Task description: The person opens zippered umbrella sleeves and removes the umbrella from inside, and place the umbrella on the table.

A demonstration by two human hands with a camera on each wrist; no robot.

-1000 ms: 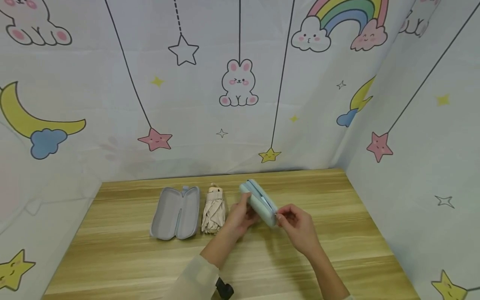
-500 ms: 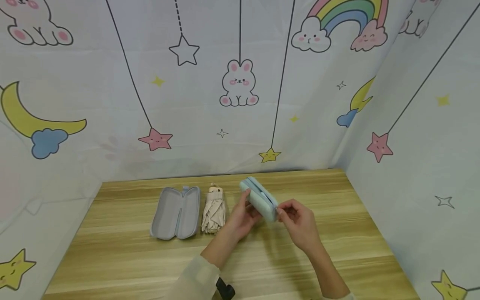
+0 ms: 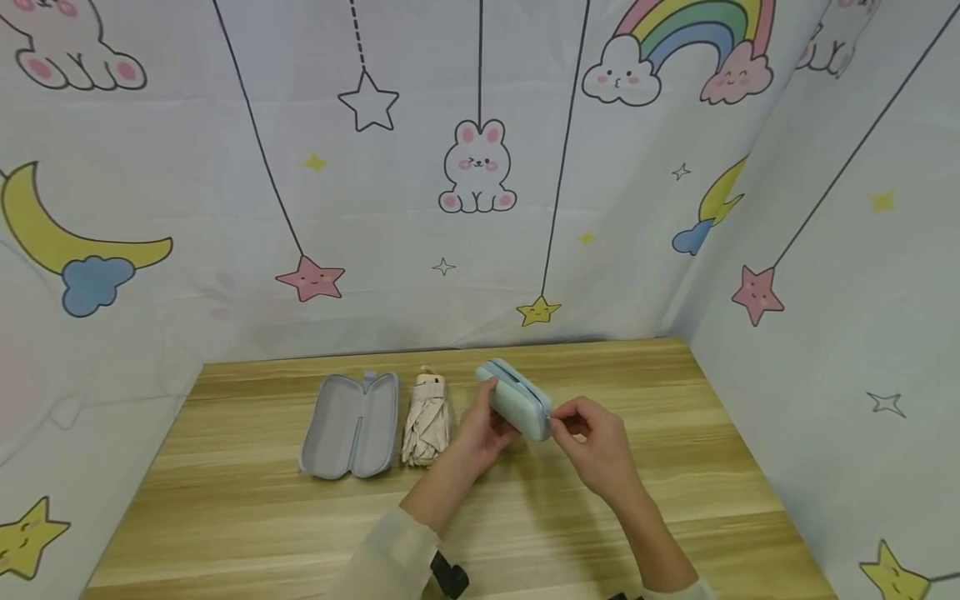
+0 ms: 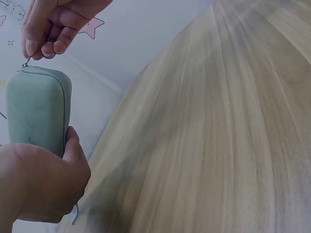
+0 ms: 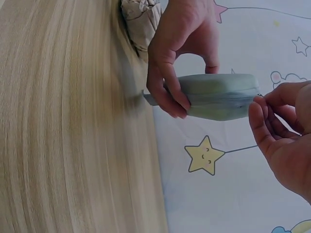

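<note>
A pale green zippered case (image 3: 519,404) hangs over the table, tilted, in the head view. My left hand (image 3: 480,433) grips it from the left, thumb along one side and fingers round the other. At its near right end my right hand (image 3: 596,442) pinches the zipper pull (image 4: 26,62), seen clearly in the left wrist view. The zipper line (image 5: 223,98) runs along the side of the case in the right wrist view. A narrow dark gap shows along the top in the head view. What the case holds is hidden.
Left of my hands a folded beige umbrella (image 3: 427,421) lies on the wooden table (image 3: 247,533). Beside it an open grey case (image 3: 330,433) lies flat. A white printed cloth (image 3: 405,183) hangs behind the table and on both sides.
The opening along the case has narrowed while my right hand keeps its pinch on the pull. Case and hands have shifted only slightly. The umbrella and grey case stay put.
</note>
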